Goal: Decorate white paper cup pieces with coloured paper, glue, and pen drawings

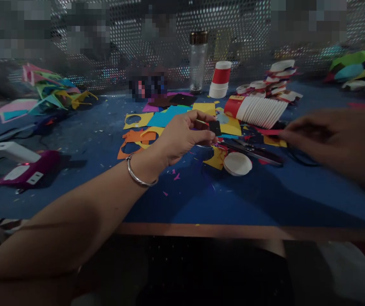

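Observation:
My left hand (185, 136) is closed, pinching a small black paper piece (215, 128) between thumb and fingers above the table's middle. At the right, my right hand (329, 146) is smeared by motion; its thumb and fingertips meet at the end of a red paper strip (269, 131). Below the strip lies a dark-handled tool, perhaps scissors (255, 154), partly hidden among scraps. A white, shallow paper cup piece (238, 164) rests in front of it. Yellow sheets (233, 126), a blue sheet (166, 117) and orange paper with a cut-out hole (121, 149) lie around my left hand.
A stack of paper cups (262, 111) lies on its side, another (220, 80) stands upright beside a glass bottle (198, 63). Cut cup pieces (278, 78) pile up behind. At left are a purple power adapter (29, 170) and a colourful paper heap (53, 89).

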